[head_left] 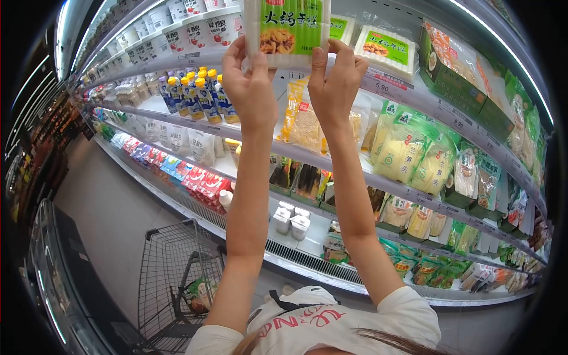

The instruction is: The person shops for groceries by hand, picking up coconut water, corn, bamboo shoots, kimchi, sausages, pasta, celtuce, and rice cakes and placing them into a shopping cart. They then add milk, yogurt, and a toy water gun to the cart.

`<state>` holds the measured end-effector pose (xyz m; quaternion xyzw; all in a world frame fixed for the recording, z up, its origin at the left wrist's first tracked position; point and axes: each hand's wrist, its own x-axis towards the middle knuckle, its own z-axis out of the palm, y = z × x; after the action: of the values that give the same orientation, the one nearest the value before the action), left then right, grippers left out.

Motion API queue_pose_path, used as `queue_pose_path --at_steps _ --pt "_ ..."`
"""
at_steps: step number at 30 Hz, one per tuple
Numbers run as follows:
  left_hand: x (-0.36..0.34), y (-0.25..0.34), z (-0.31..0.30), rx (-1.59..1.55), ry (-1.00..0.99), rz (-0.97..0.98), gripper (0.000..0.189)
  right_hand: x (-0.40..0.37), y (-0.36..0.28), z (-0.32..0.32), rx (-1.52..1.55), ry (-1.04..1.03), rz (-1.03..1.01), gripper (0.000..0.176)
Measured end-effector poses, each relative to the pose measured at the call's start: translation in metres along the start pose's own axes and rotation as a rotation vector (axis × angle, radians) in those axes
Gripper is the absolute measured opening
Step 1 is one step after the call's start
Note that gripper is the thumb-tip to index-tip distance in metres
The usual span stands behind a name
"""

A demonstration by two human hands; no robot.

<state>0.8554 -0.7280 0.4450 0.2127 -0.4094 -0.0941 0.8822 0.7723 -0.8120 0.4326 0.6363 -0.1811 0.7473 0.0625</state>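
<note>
Raised in front of the upper shelf is a pack of rice cakes (288, 26), white with a green label and a food picture; its top edge runs out of view. My left hand (249, 80) grips its lower left corner, thumb on the front. At the lower right corner, my right hand (334, 83) is closed on the same pack, its thumb pressed against the front. A matching rice cake pack (386, 50) lies on the shelf just right of my right hand. Both arms reach upward, with the fingertips behind the pack hidden.
A metal shopping cart (171, 266) with a green package inside stands at lower left. Chilled shelves hold yoghurt tubs (222, 26), yellow-capped bottles (204, 94) and green bags of bamboo shoots (408, 151). Price rails (384, 83) edge the shelves. Another display case (59, 284) borders the aisle.
</note>
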Motion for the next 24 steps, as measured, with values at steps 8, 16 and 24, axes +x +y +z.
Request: queue_pose_path --at_steps 8,16,24 --pt "-0.151 0.060 -0.143 -0.006 0.194 -0.246 0.042 -0.106 -0.089 -0.062 1.009 -0.641 0.800 0.031" --pt "-0.253 0.126 -0.227 0.240 0.542 -0.372 0.043 -0.234 -0.126 -0.046 1.228 -1.260 1.275 0.037" --pt "-0.328 0.138 -0.314 0.309 1.125 -0.247 0.043 -0.328 -0.212 -0.011 1.202 -1.604 1.362 0.038"
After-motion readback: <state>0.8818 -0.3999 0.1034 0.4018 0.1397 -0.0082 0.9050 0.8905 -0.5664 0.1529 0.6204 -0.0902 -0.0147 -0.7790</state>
